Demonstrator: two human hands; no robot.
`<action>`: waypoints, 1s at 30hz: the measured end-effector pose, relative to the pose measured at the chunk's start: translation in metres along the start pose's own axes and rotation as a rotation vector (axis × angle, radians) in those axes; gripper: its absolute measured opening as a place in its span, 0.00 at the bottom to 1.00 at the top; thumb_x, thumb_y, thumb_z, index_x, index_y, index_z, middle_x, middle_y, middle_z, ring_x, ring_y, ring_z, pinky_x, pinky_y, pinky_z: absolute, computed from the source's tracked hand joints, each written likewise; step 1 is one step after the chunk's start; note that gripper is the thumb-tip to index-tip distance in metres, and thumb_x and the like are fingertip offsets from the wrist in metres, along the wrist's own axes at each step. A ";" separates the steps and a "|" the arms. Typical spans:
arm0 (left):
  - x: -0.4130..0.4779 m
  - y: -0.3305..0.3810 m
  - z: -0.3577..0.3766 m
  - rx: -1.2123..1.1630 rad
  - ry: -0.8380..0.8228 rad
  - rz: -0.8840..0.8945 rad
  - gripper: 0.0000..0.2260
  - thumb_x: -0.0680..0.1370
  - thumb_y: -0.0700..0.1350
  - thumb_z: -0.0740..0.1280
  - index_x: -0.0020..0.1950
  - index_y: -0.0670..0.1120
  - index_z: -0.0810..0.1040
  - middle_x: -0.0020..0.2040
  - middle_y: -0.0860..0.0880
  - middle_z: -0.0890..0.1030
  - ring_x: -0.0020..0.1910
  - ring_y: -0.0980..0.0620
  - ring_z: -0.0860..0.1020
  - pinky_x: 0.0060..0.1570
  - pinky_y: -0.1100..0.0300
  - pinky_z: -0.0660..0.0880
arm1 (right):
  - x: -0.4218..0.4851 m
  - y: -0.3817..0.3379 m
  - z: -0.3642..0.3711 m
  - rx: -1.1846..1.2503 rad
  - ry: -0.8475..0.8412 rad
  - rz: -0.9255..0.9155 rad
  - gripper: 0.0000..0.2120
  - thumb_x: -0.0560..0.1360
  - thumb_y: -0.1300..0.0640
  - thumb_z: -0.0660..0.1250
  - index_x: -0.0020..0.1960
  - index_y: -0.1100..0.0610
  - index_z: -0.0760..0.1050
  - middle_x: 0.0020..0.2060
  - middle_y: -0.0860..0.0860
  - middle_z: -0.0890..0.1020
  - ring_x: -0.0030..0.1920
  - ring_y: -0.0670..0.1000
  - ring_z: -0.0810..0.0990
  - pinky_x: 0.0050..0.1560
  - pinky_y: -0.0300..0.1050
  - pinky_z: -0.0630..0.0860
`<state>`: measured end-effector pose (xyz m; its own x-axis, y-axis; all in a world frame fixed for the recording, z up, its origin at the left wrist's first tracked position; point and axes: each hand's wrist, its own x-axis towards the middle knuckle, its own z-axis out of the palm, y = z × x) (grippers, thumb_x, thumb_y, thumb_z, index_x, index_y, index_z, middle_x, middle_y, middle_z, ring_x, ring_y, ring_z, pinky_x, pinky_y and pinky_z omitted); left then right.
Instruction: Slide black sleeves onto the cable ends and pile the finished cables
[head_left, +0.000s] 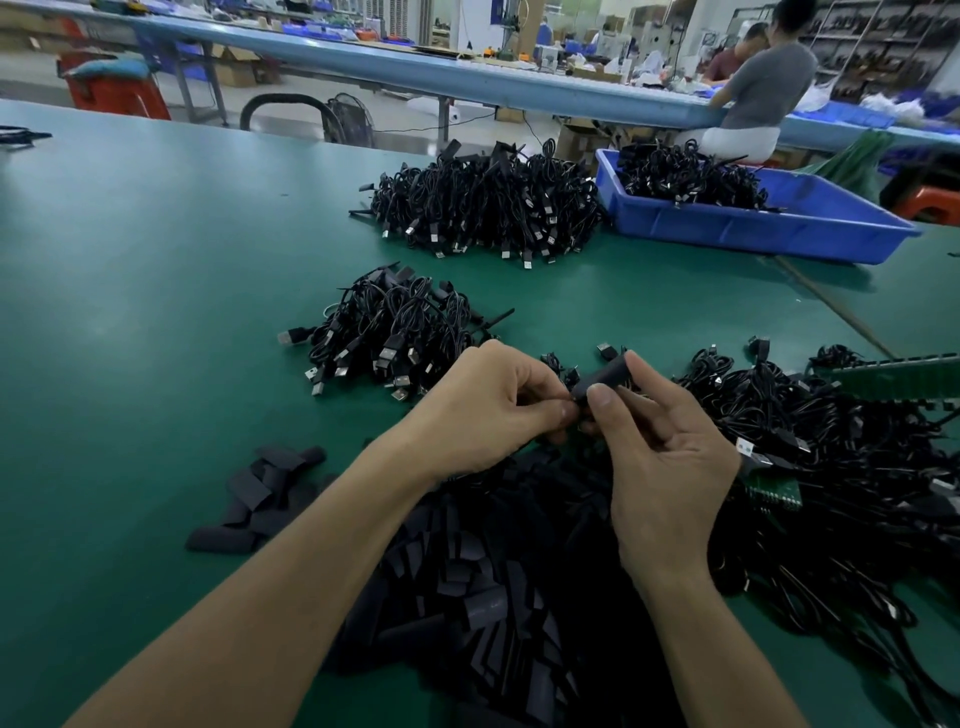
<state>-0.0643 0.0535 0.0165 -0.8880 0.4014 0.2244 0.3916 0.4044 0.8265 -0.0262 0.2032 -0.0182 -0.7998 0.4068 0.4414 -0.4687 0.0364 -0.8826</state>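
- Now our right hand (670, 457) pinches a black sleeve (605, 380) with thumb and fingers, above the green table (156, 312).
- Our left hand (485, 408) pinches a cable end (577, 402) at the sleeve's mouth.
- A cable pile (389, 338) lies just behind.

Black sleeve (605, 379): short flat tube, tilted, pinched in the right hand (670, 462); the left hand (488, 400) pinches a cable end (574, 397) at its lower mouth.
Loose sleeves (493, 597): a large heap at the near edge, with a small cluster (260, 493) to the left.
Black USB cables: a tangle (831, 467) on the right, a small pile (389, 332) just beyond the hands, and a large pile (483, 208) farther back.
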 end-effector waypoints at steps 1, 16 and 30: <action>0.000 0.000 0.000 0.005 0.001 0.001 0.06 0.78 0.42 0.72 0.42 0.45 0.86 0.36 0.48 0.85 0.33 0.49 0.80 0.36 0.54 0.75 | 0.000 0.000 0.000 -0.019 -0.006 -0.009 0.16 0.74 0.60 0.75 0.56 0.43 0.82 0.44 0.46 0.87 0.47 0.47 0.86 0.50 0.38 0.81; -0.001 0.008 -0.003 -0.020 0.026 0.041 0.04 0.75 0.47 0.76 0.45 0.47 0.86 0.36 0.55 0.85 0.32 0.61 0.79 0.35 0.68 0.73 | 0.010 -0.010 -0.009 -0.024 -0.071 0.034 0.18 0.74 0.61 0.74 0.58 0.42 0.80 0.42 0.46 0.87 0.44 0.45 0.86 0.45 0.34 0.79; 0.001 0.002 -0.025 -0.051 0.133 -0.086 0.15 0.69 0.48 0.80 0.52 0.52 0.80 0.40 0.55 0.86 0.37 0.58 0.84 0.43 0.64 0.80 | 0.015 -0.015 -0.015 0.058 0.070 0.022 0.21 0.77 0.61 0.71 0.68 0.50 0.73 0.39 0.53 0.86 0.42 0.52 0.86 0.42 0.41 0.82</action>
<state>-0.0703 0.0338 0.0316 -0.9430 0.2536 0.2154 0.3033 0.3886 0.8701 -0.0252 0.2228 -0.0012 -0.7827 0.4700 0.4079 -0.4739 -0.0252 -0.8802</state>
